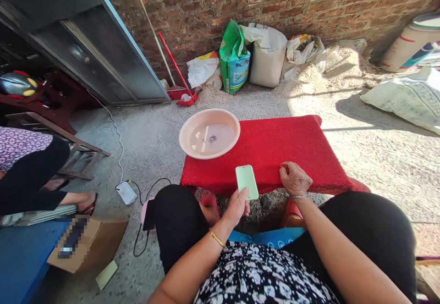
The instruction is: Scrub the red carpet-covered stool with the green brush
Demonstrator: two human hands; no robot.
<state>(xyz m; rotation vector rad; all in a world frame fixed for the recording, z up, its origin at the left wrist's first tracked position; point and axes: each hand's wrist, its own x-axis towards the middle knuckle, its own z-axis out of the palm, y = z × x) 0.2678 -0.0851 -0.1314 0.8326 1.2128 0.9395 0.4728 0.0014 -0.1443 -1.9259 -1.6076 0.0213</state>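
My left hand (237, 204) is closed on a pale green flat panel (246, 181), thin and rectangular with rounded corners and a small hole near each end. The thumb lies on its face, and it is held over the front edge of a low bench covered in red cloth (282, 143). On the right part of that edge rests my right hand (295, 179), fingers curled in, with nothing visible in them. A pale pink basin (185, 141) stands on the bench's left corner, holding clear water and a small dark thing (212, 138) at its bottom.
At left are a cardboard box (106, 242), a white power strip (126, 193) with cables, and a seated person's legs (34, 171). A red dustpan (187, 98), a green bag (234, 61) and white sacks (268, 58) stand by the brick wall. Another sack (409, 95) lies right.
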